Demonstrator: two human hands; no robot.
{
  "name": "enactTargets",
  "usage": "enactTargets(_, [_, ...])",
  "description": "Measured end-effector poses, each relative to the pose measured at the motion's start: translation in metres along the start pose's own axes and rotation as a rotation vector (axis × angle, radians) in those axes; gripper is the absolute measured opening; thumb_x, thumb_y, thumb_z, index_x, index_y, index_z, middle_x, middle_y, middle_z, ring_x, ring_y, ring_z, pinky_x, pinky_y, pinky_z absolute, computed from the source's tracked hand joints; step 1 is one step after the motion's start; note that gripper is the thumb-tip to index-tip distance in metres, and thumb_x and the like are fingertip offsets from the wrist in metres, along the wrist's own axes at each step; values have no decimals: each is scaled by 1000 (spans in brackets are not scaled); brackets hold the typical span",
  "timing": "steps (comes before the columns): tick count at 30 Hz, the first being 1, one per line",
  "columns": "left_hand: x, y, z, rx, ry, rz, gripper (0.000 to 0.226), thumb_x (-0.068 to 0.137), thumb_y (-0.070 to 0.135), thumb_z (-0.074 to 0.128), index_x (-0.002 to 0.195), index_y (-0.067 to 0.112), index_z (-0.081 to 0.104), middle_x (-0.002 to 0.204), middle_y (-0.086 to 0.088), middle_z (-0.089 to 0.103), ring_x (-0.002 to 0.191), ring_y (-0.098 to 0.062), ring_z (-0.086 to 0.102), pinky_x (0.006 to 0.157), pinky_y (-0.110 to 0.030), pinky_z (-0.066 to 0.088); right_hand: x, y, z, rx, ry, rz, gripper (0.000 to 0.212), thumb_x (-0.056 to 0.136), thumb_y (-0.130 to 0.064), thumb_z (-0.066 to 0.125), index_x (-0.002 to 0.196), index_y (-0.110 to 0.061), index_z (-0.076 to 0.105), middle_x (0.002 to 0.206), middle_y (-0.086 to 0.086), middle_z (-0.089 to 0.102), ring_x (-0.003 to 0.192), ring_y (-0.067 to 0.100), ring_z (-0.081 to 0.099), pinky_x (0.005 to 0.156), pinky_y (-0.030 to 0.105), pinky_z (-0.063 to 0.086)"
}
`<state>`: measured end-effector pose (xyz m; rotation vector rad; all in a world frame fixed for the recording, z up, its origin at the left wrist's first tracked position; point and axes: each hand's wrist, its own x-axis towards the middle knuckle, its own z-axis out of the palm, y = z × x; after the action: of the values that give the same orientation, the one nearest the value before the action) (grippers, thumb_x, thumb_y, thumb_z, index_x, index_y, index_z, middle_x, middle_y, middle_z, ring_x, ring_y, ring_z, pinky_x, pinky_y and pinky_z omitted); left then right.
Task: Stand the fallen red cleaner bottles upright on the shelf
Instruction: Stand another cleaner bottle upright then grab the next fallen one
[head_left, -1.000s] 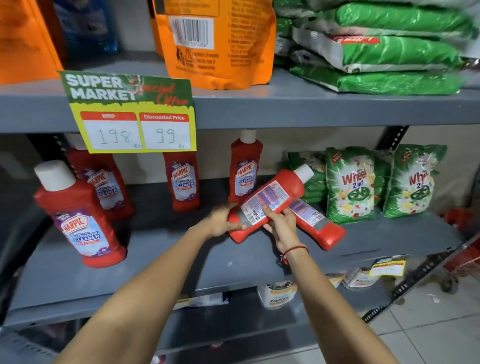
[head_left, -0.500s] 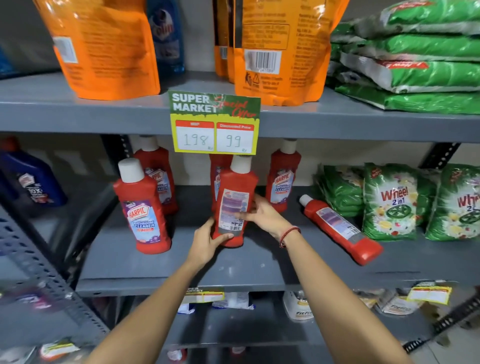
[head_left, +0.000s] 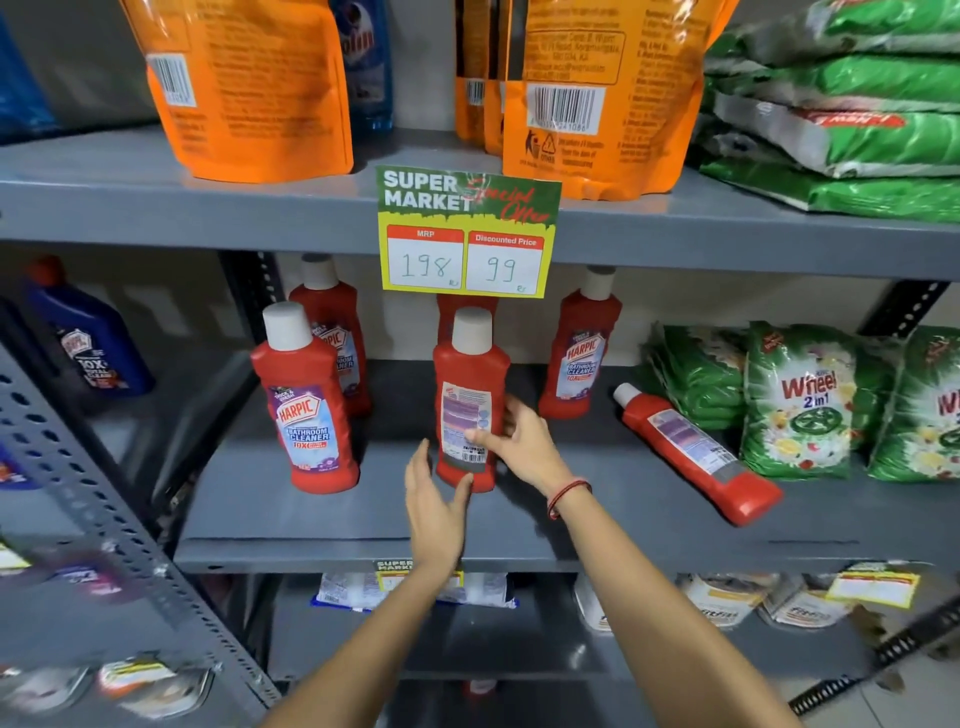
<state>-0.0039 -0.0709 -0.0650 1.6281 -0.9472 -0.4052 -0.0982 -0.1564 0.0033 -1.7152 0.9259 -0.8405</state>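
Five red plastic cleaner bottles with white caps show clearly on the grey metal shelf (head_left: 597, 499), four upright and one lying down. Far left, on a neighbouring rack, stands a blue plastic bottle (head_left: 91, 343) with a red cap. Next comes the front-left red bottle (head_left: 306, 400), upright with its label facing out, and just behind it the back-left red bottle (head_left: 332, 332), also upright. In the middle stands the centre red bottle (head_left: 470, 400), upright with its back label (barcode side) turned toward the camera; part of another red bottle shows behind it, under the yellow and green price card (head_left: 467, 234) clipped to the shelf above. The left hand (head_left: 434, 514) sits low at this bottle's base, fingers spread and loose, thumb near the bottom edge. The right hand (head_left: 519, 441), with a red thread band at the wrist, lies against the bottle's right side, fingers on the label, the grip light and open. Right of it stands the back-right red bottle (head_left: 582, 348), upright. Further right the fallen red bottle (head_left: 691, 452) lies on its side, cap pointing back-left, just beside the green detergent packets (head_left: 800, 400). Orange pouches (head_left: 249, 88) stand on the upper shelf.
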Motion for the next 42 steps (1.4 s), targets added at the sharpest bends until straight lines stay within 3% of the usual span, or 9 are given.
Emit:
enactTargets(4, [-7, 7, 18, -29, -115, 28, 80, 75, 13, 71, 142, 12, 27, 144, -9, 41, 133, -20, 40, 111, -39, 34, -16, -2, 16, -4, 188, -23, 39, 70, -28, 79, 102, -17, 58, 99, 3, 71, 89, 12, 69, 85, 33, 57])
enactTargets(9, [16, 14, 12, -17, -103, 53, 52, 73, 16, 72, 121, 14, 51, 109, -5, 56, 98, -17, 56, 86, -21, 43, -24, -13, 5, 73, 186, -25, 36, 72, -34, 77, 97, -11, 65, 86, 4, 73, 75, 7, 70, 69, 22, 57])
enactTargets(15, [45, 4, -13, 109, -291, 151, 37, 72, 19, 77, 105, 11, 64, 95, -13, 56, 82, -1, 49, 72, 0, 35, 0, 1, -11, -78, -42, 16, 81, 60, -41, 83, 129, -23, 46, 130, 0, 59, 119, 13, 55, 103, 33, 43])
enactTargets(19, [63, 0, -30, -18, -489, 35, 56, 69, 12, 79, 118, 6, 54, 108, -5, 65, 91, -5, 63, 83, -11, 51, 7, 7, -6, -70, -43, 61, 65, 65, -33, 82, 120, -18, 50, 123, 8, 63, 111, 20, 61, 99, 47, 49])
enactTargets(26, [76, 2, -40, -15, -623, -54, 54, 71, 11, 76, 119, 5, 53, 115, -9, 65, 104, -18, 64, 95, -37, 52, -7, 12, 20, -47, 193, -2, 53, 70, -27, 79, 113, -10, 53, 117, 13, 65, 102, 21, 64, 91, 42, 55])
enactTargets(29, [58, 1, -35, 48, -454, -42, 50, 72, 18, 77, 117, 7, 57, 112, -8, 67, 101, -18, 65, 94, -36, 52, -8, 13, 20, -39, 205, 21, 54, 68, -30, 80, 111, -12, 53, 116, 13, 66, 103, 22, 64, 90, 45, 55])
enactTargets(34, [-15, 21, -16, -33, 7, 93, 43, 75, 15, 74, 113, 15, 54, 103, 1, 49, 88, -4, 56, 77, -7, 44, -21, 13, -16, -91, 162, 35, 77, 68, -44, 78, 130, -16, 42, 132, 8, 53, 119, 20, 53, 102, 40, 46])
enactTargets(39, [-41, 32, 31, -6, -274, 241, 31, 77, 11, 72, 104, 18, 59, 104, -4, 54, 92, 7, 57, 74, -7, 45, -38, 30, -106, -334, 397, 40, 62, 78, -36, 70, 126, -3, 49, 126, 19, 56, 119, 31, 51, 105, 44, 40])
enactTargets(42, [-25, 48, 73, 77, -449, 252, 37, 75, 12, 73, 109, 11, 60, 109, -10, 57, 96, -12, 61, 81, -21, 47, -48, 46, -166, -603, 463, 169, 48, 81, -24, 68, 117, 4, 50, 119, 26, 55, 115, 39, 49, 98, 41, 38])
